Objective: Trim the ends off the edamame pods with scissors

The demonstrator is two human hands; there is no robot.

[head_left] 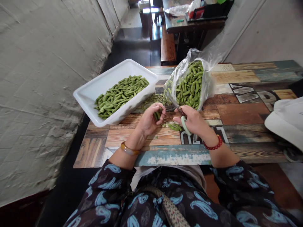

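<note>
My left hand is closed around a few green soybean pods, at the near right corner of a white plastic tub. In my right hand is a pair of scissors with pale green handles; the blades point up and left, toward the heap of trimmings. Below the scissors, a few loose pods lie on the table. Many pods fill the bottom of the tub. A clear plastic bag full of pods stands open behind my right hand.
Small green trimmings are heaped between tub and bag. The patchwork-wood table has a white cap at its right edge. A wall runs along the left. Behind stand a wooden bench and another table.
</note>
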